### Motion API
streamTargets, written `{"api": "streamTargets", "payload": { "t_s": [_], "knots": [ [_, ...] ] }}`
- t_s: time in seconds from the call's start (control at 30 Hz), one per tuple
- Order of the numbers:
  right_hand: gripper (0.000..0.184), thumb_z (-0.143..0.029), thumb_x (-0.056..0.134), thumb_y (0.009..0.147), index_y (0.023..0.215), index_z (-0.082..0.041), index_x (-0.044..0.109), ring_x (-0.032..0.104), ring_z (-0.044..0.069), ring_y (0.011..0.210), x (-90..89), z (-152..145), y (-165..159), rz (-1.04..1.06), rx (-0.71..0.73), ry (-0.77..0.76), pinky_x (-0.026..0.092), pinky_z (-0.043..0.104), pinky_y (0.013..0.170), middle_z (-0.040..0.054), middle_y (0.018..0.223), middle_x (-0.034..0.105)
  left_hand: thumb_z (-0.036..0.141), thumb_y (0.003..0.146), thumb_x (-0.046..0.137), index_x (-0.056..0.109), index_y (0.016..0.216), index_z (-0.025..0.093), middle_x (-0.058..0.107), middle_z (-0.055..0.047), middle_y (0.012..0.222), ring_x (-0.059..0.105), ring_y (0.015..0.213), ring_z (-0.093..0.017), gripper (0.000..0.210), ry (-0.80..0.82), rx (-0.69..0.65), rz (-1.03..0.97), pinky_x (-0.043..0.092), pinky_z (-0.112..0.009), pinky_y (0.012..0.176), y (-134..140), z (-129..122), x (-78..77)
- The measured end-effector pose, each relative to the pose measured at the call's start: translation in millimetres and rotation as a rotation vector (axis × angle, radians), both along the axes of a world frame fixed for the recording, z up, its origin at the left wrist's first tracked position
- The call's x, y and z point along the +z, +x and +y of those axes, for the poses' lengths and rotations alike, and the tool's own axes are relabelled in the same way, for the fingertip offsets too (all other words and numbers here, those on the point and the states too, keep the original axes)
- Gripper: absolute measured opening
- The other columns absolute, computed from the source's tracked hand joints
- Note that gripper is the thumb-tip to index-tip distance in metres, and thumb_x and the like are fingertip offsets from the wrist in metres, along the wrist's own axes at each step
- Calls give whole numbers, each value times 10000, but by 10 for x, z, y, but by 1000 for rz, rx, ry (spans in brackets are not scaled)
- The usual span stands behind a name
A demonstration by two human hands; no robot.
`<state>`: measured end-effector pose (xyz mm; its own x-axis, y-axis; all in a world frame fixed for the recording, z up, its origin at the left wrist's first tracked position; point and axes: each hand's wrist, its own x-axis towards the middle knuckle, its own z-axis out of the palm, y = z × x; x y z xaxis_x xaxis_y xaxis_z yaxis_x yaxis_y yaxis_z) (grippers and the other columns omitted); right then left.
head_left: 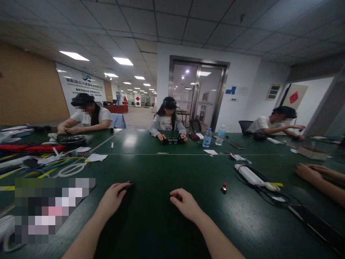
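Note:
My left hand (pixel 113 199) is over the dark green table, its fingertips closed on a small dark object (pixel 129 183) with a shiny spot, too small to name. My right hand (pixel 187 203) hovers across from it, fingers loosely bent with a gap at the thumb, and nothing visible in them. To the right of that hand lies a small shiny metal piece with a red-orange part (pixel 223 188). The two hands are apart, with bare tabletop between them.
At right lie a white power strip (pixel 249 175) with cables and a dark phone (pixel 315 225). Another person's hands (pixel 309 172) rest at the right edge. Water bottles (pixel 207 138) and a wrench (pixel 112 145) are farther back. Cables (pixel 72 169) crowd the left. Several people sit around.

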<state>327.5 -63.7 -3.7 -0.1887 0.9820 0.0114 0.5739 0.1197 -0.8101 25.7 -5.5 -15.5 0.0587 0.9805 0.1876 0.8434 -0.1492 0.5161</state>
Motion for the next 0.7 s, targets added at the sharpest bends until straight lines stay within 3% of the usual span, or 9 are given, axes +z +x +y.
{"api": "streamTargets", "payload": {
  "t_s": [0.1, 0.17, 0.4, 0.7],
  "knots": [
    [246, -334, 498, 785, 1008, -261, 572, 543, 156, 875, -15, 6, 18, 32, 14, -28, 444, 289, 741, 2, 978, 562, 257, 804, 355, 558, 1126, 165, 564, -133, 1052, 511, 1028, -280, 392, -4, 482, 107, 418, -402, 870, -287, 45, -30],
    [238, -326, 497, 786, 1004, -268, 573, 546, 157, 883, -14, -1, 22, 44, 30, -44, 449, 291, 741, -3, 991, 563, 276, 806, 353, 557, 1131, 171, 566, -153, 1041, 502, 1043, -313, 398, -7, 622, 128, 428, -422, 844, -375, 32, -33],
    [229, -297, 491, 791, 1002, -270, 577, 554, 158, 889, -28, 1, 16, 43, 31, -59, 454, 301, 751, -6, 993, 574, 352, 808, 321, 488, 1202, 254, 462, -150, 1209, 460, 1075, -377, 438, -93, 647, 68, 452, -450, 771, -347, 4, -6],
    [224, -291, 488, 791, 995, -277, 580, 554, 158, 902, -11, -16, 21, 45, 38, -65, 456, 300, 758, -15, 998, 579, 330, 780, 369, 510, 1184, 261, 474, -145, 1197, 462, 1076, -375, 433, -102, 651, 54, 444, -466, 795, -346, 11, 18]
  ]
}}
